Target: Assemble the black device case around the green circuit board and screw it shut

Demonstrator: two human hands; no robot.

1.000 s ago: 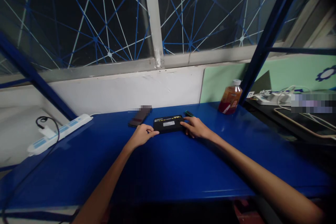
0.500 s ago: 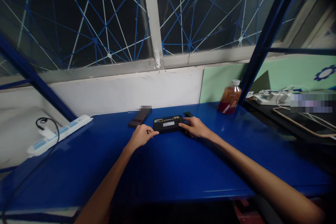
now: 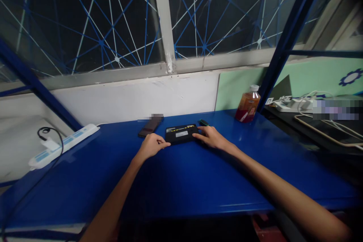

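A flat black box (image 3: 186,138) with a white label and a row of yellow marks along its far side lies on the blue table (image 3: 181,181). At its near left corner my left hand (image 3: 152,146) is closed, thumb tip against the edge and the other fingers curled. My right hand (image 3: 212,137) grips the box's right end, thumb on the near part and index finger farther back. Just beyond my right fingers is a small dark item with a green edge (image 3: 203,123). A dark phone (image 3: 151,126) lies behind my left hand.
A white power strip (image 3: 65,147) with a black cable runs along the table's left side. At the back right stands a bottle of reddish drink (image 3: 247,105). Blue frame posts rise on both sides. Cables and a tablet-like device (image 3: 326,130) lie farther right.
Both hands keep their places at the box's two ends. My right fingers have shifted very slightly on its right end; the view has moved a little. Nothing else visibly differs.
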